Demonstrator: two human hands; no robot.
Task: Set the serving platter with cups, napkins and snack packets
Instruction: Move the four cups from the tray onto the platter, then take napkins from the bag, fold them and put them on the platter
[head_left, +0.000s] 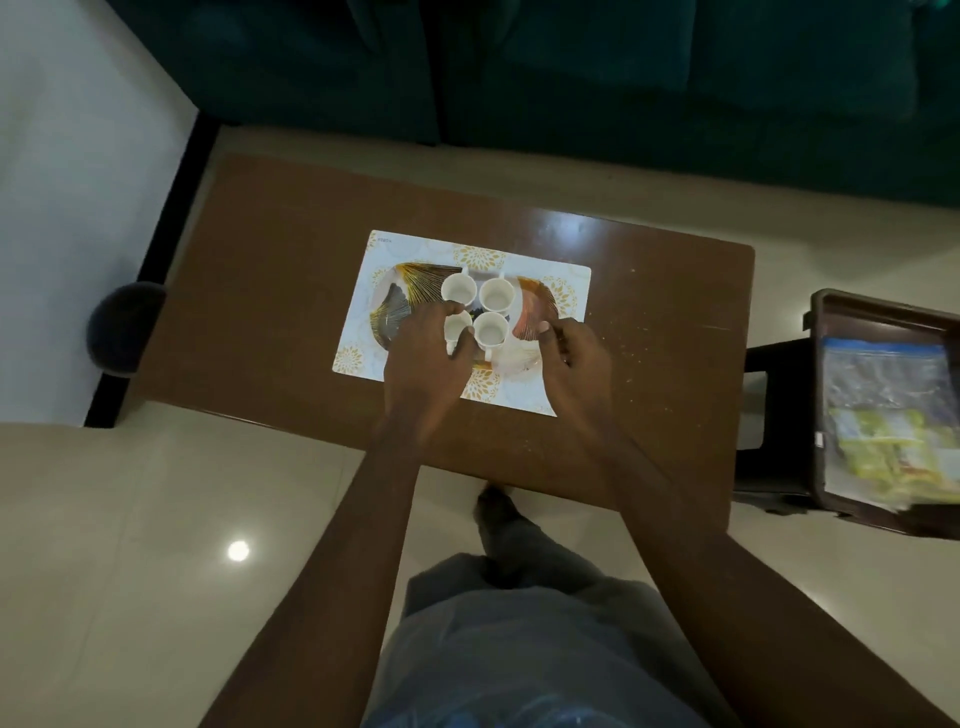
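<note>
Nearest the camera, two bare forearms reach forward over the brown bench (291, 291). The left hand (423, 358) curls its fingers around the near-left white cup (457, 328), holding it at its rim and side. The right hand (569, 364) rests over the near-right edge of the serving platter (410, 299), fingers bent and narrow; whether it grips anything I cannot tell. The platter, patterned in gold and orange, lies on a white floral placemat (395, 249) in the middle of the bench. Three more white cups stand on it: one (490, 330) just beside the held cup, two (458, 289) (495, 294) behind. Off to the right, a dark tray (831, 312) holds bagged snack packets (883, 431). Farthest back sits a dark green sofa (571, 67).
</note>
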